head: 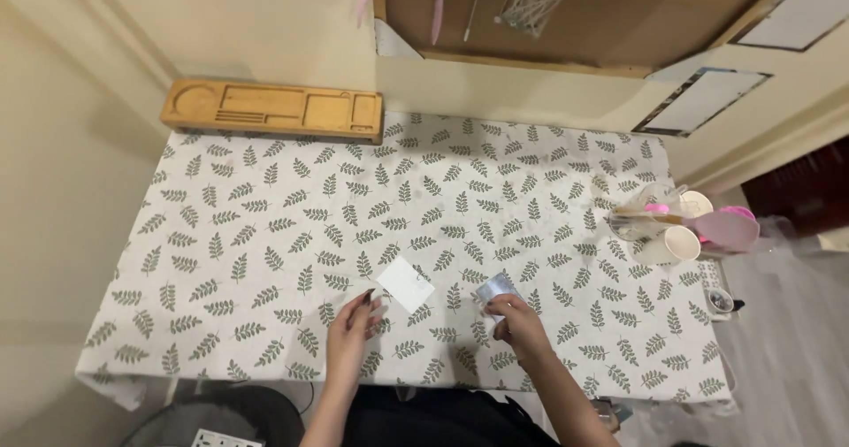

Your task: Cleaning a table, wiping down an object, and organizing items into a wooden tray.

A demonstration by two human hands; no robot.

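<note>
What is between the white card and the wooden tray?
Nothing. In the head view, only bare leaf-print tablecloth runs from the white card to the wooden tray.

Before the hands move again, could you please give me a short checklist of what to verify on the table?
1. Left hand at the white card: ok, fingertips sit at its lower left corner.
2. White card flat on the leaf-print tablecloth: ok, nothing lies on it.
3. Right hand has a grip on the small silvery packet: ok, pinched at its lower edge.
4. Packet opened or sealed: cannot tell, too small.
5. Paper cups and pink items at the right edge apart from both hands: ok.
6. Wooden organiser tray at the far left edge, out of the way: ok.
</note>
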